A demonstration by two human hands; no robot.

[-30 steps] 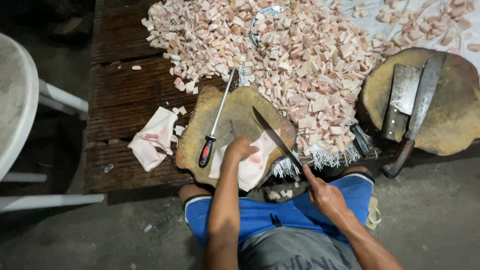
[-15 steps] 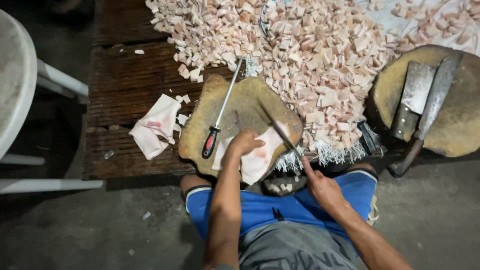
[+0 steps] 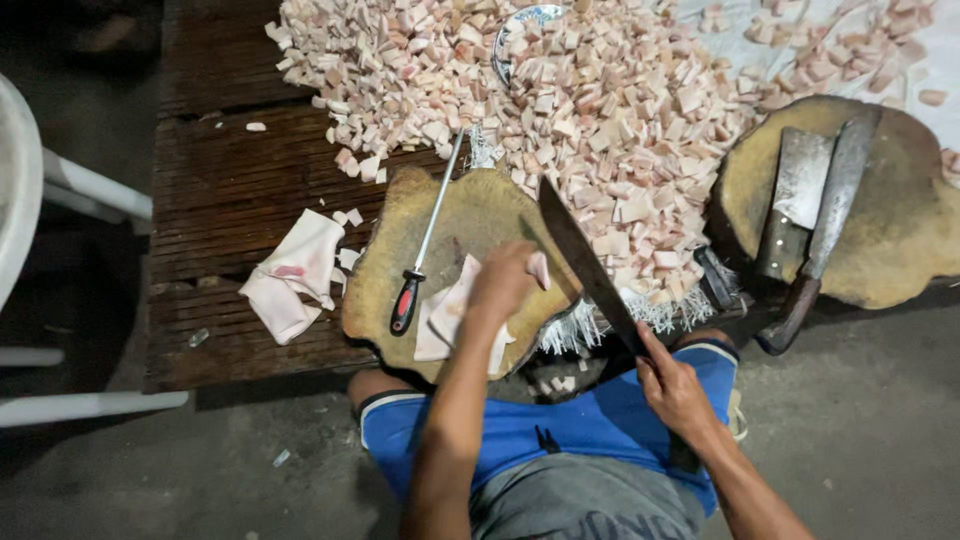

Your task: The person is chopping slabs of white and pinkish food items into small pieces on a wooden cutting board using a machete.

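while your left hand [image 3: 503, 282] presses flat on the pale, floppy slab of pork skin and fat [image 3: 452, 318], that slab lies on the near half of the round, worn wooden chopping block [image 3: 470, 215], whose face is scarred and stained dark at the middle. your fingers curl down over the slab's far edge, pinning it rather than lifting it, and your forearm runs straight up from the bottom of the view. your right hand [image 3: 673, 385] is clenched around the handle of the long, dark-bladed knife [image 3: 585, 262], held low over your blue shorts [image 3: 560, 425]; the blade slants up and away, its tip over the block's far right edge, just beside your left hand. you cannot tell whether the edge touches the slab.

on the block's left side rests a thin steel sharpening rod with a red and black handle [image 3: 428, 232]. a crumpled white cloth with pink stains [image 3: 293, 272] lies on the dark slatted wooden table [image 3: 225, 190]. beyond the block spreads a big heap of small pinkish-white cubes of cut fat [image 3: 590, 90]. to your right a second round wooden block [image 3: 890, 230] carries a broad rusty cleaver [image 3: 792, 195] and a narrower knife.
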